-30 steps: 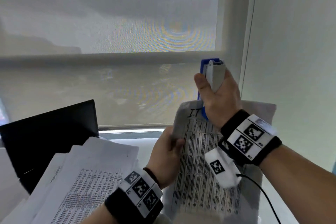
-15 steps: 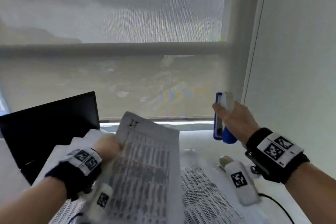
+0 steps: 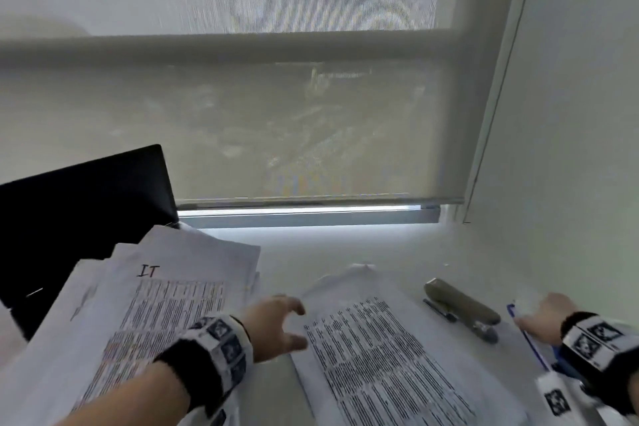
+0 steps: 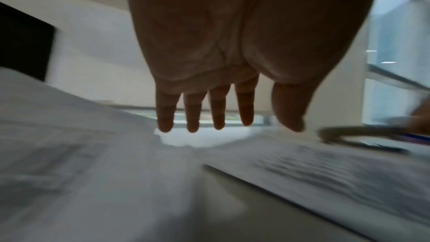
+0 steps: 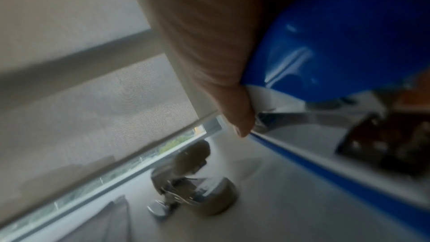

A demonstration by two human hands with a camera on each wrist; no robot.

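Reaching toward the printed sheet (image 3: 380, 356) on the bench (image 3: 345, 249), the left hand (image 3: 276, 325) is held wide and empty, seemingly to lift it for stapling, while the blue stapler (image 5: 337, 43) is gripped ready in the right hand (image 3: 544, 319), to its right.

The handwritten black letters "IT" stand at the head of the top white printed sheet (image 3: 166, 308) of the paper stack on the left, just above its block of print. That print runs in dense black lines, too blurred to read. The white printed sheet in the middle of the desk (image 3: 380, 356) carries the same kind of lines, also unreadable. The black-and-white left wristband (image 3: 221, 339) and the black-and-white right wristband (image 3: 594, 335) bear square coded markers without legible letters or numbers. Both wrist views show nothing readable.
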